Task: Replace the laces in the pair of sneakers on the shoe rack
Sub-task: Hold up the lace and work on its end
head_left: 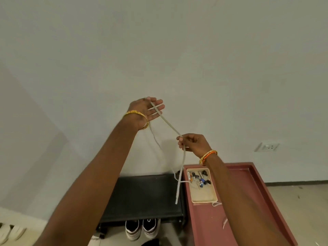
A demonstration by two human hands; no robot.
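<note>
A grey shoelace (169,125) runs through the air between my two raised hands. My left hand (148,110) is held up with straight fingers, and the lace lies across its palm and hangs down behind the wrist. My right hand (192,142) pinches the lace lower down; from there a length dangles to the black shoe rack (142,196). A pair of black-and-white sneakers (141,228) stands under the rack's top, toes toward me.
A dark red table (239,201) stands right of the rack and carries a cream tray (204,196) of small items, with white lace pieces (217,204) beside it. White shoes (10,231) lie at the far left. A wall socket (267,147) is at right.
</note>
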